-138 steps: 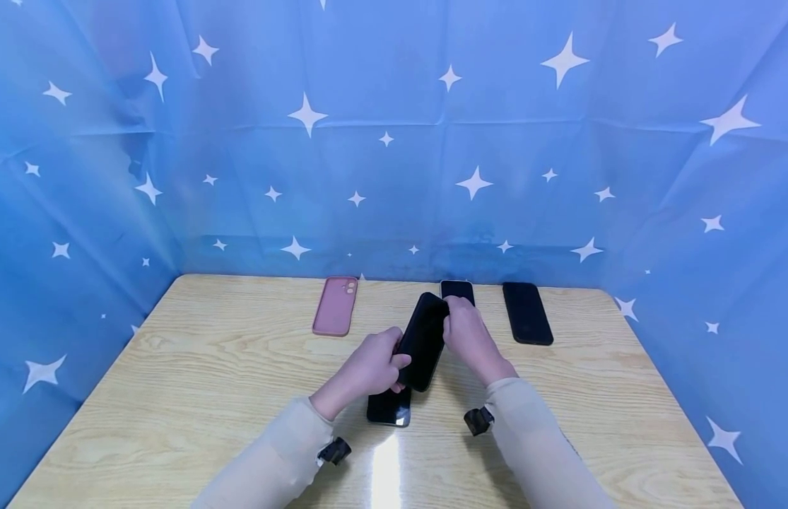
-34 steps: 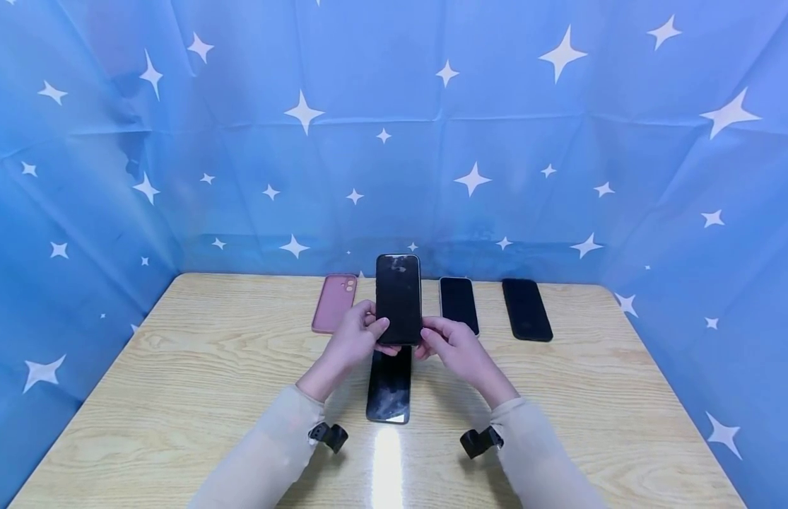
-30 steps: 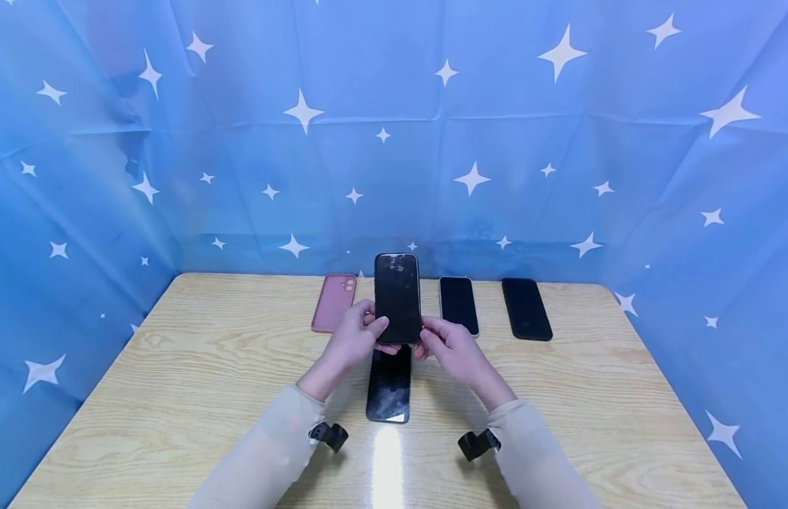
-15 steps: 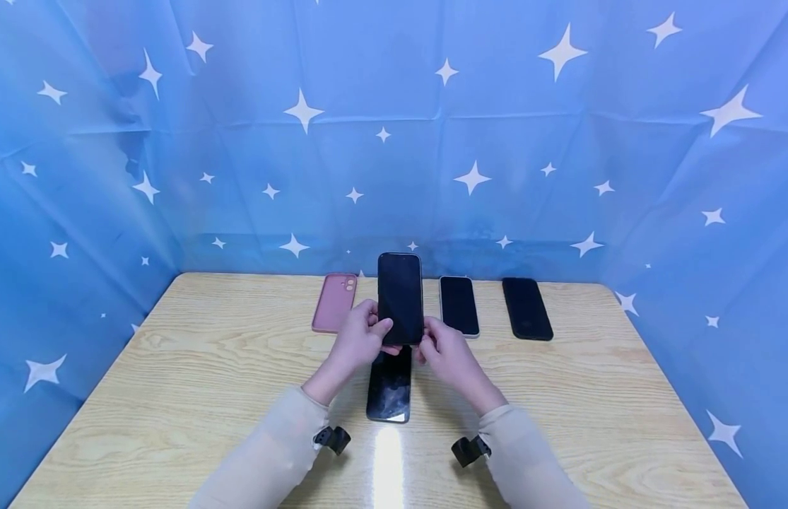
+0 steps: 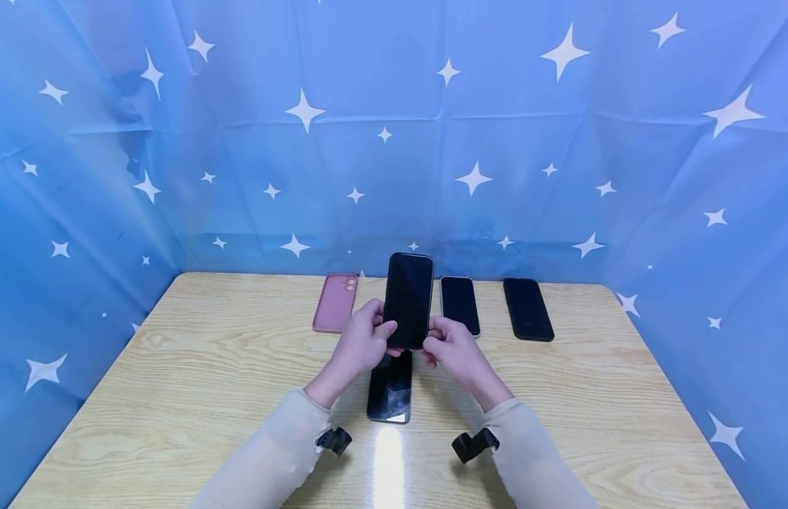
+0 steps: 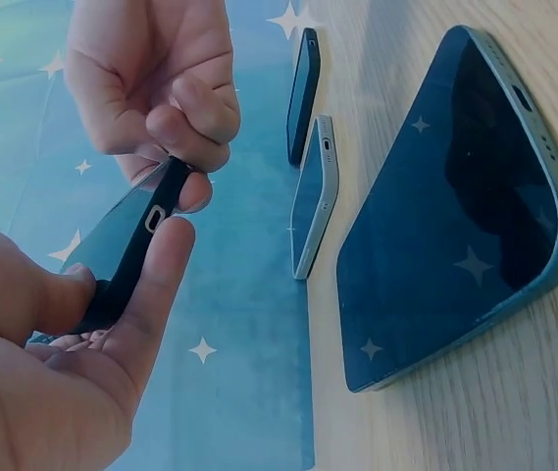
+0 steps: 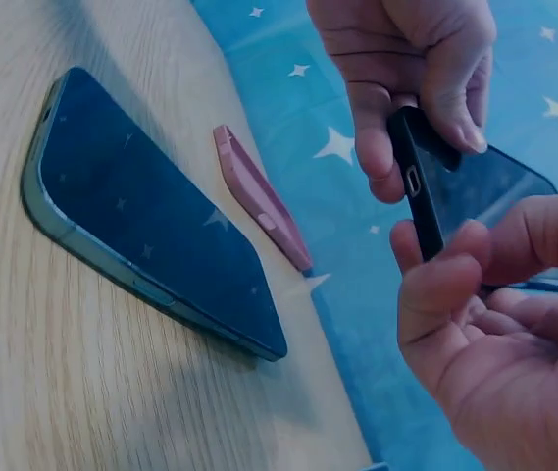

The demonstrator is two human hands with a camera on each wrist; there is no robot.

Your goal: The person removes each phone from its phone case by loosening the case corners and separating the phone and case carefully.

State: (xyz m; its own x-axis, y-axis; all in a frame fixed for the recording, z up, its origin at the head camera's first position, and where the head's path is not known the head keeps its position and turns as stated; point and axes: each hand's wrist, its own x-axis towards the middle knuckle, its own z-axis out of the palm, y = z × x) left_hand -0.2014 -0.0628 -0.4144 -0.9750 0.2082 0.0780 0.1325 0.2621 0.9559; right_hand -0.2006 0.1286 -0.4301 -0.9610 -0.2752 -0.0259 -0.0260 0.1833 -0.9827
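A dark-screened phone (image 5: 409,300) in a black case is held up above the table, screen toward me and leaning slightly right. My left hand (image 5: 360,341) grips its lower left side, thumb over the front edge and fingers behind. At the lower right corner, my right hand (image 5: 456,352) pinches the case between thumb and fingers. In the left wrist view, the case's bottom edge (image 6: 141,240) shows a port cutout between both hands. Beneath the hands lies a second phone (image 5: 390,392), screen up, its far end hidden; the right wrist view shows this phone (image 7: 151,206) too.
Along the far side of the wooden table (image 5: 209,367) lie a pink phone case (image 5: 333,304), a light-edged phone (image 5: 460,305) and a black phone (image 5: 528,309). A blue star-patterned cloth (image 5: 394,162) hangs behind and at both sides.
Since the earliest frame, my right hand has gone from the held phone's upper right to its lower right corner, and the phone stands more upright. Lately it has shifted and tilted slightly right.
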